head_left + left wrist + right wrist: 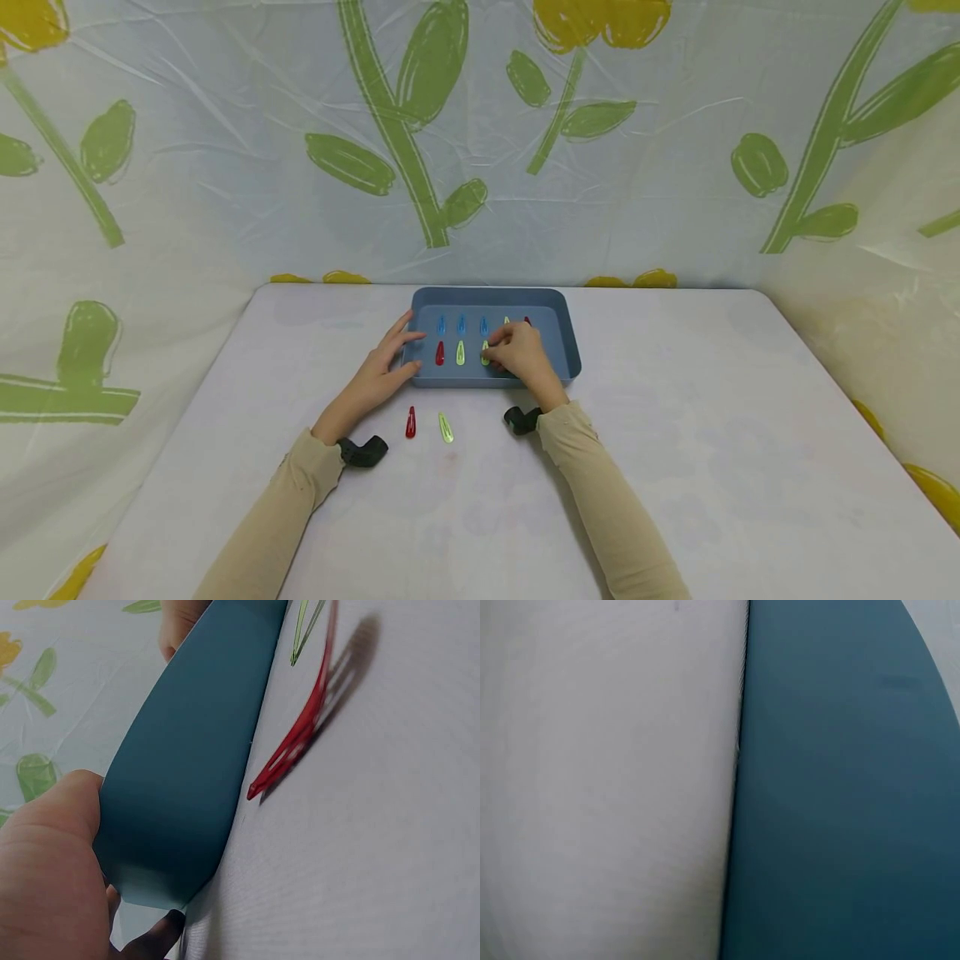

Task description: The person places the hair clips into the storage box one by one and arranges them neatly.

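A shallow blue-grey tray (495, 383) holds snap hair clips in two rows. Three blue hair clips (461, 325) lie at the back, beside a yellow-green one and a dark red one partly covered by my right hand. In the front row are a red hair clip (439, 353) and a yellow-green hair clip (461, 352). My right hand (521, 354) pinches another yellow-green hair clip (485, 353) at the tray floor. With fingers spread and fairly straight, my left hand (378, 367) touches the tray's left rim; its thumb (56, 825) presses the wall in the left wrist view.
On the table (712, 433) in front of the tray lie a red hair clip (410, 422) and a yellow-green hair clip (446, 427). A flower-patterned sheet (225, 167) hangs behind the table and at its sides. Each wrist wears a black camera.
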### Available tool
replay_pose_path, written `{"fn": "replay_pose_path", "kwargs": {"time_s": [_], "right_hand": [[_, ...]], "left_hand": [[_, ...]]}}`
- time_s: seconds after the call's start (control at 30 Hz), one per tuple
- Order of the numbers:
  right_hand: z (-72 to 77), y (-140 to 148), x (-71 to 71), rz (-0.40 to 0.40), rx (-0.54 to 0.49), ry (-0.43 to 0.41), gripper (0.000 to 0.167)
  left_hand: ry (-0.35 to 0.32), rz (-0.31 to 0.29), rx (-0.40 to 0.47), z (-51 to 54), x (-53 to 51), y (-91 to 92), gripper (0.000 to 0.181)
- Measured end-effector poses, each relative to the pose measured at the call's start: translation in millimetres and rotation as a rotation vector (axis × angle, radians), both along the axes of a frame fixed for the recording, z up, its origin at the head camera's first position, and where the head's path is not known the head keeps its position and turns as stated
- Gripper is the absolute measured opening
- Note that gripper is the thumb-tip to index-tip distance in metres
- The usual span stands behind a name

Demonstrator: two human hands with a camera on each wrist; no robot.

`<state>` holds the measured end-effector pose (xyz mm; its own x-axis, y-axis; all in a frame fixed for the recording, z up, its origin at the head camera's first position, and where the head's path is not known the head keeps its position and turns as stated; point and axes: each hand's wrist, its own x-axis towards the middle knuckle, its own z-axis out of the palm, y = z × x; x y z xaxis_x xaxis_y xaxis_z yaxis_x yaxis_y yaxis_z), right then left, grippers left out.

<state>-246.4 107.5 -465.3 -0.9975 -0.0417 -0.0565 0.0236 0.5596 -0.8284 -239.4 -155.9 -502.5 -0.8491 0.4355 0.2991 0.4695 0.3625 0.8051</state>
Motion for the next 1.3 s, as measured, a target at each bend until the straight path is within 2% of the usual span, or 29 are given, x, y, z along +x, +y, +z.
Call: {"fn": "replay_pose_path", "kwargs": {"time_s": [0.23, 0.33, 0.43, 0.67, 0.73, 1.0, 1.3], "right_hand": [[0.1, 0.6, -0.1, 0.004, -0.006, -0.002, 0.017], [0.8, 1.0, 0.0, 0.006, -0.011, -0.008, 0.017], [1.0, 1.4, -0.6, 0.008, -0.014, -0.017, 0.017], [-0.5, 1.8, -1.9, 0.006, -0.014, -0.019, 0.015], [-0.7, 1.8, -1.8, 0.009, -0.011, -0.015, 0.014], [0.1, 1.8, -3.5, -0.01, -0.01, 0.048, 0.012], [14.0, 3.1, -0.8, -0.013, 0.009, 0.11, 0.012]], "left_hand": [[-0.017, -0.013, -0.011, 31.5, 18.5, 5.8, 0.045], [-0.015, -0.015, -0.019, 34.1, 19.7, 6.2, 0.045], [-0.016, -0.016, -0.015, 31.9, 18.1, 6.1, 0.045], [0.005, -0.006, 0.004, 0.1, -1.1, 0.4, 0.047], [0.0, -0.001, -0.004, -3.6, -3.4, -1.0, 0.047], [-0.014, -0.004, -0.01, -8.5, -3.6, -3.5, 0.047], [-0.02, -0.013, -0.005, -7.4, -3.7, -3.5, 0.047]]}}
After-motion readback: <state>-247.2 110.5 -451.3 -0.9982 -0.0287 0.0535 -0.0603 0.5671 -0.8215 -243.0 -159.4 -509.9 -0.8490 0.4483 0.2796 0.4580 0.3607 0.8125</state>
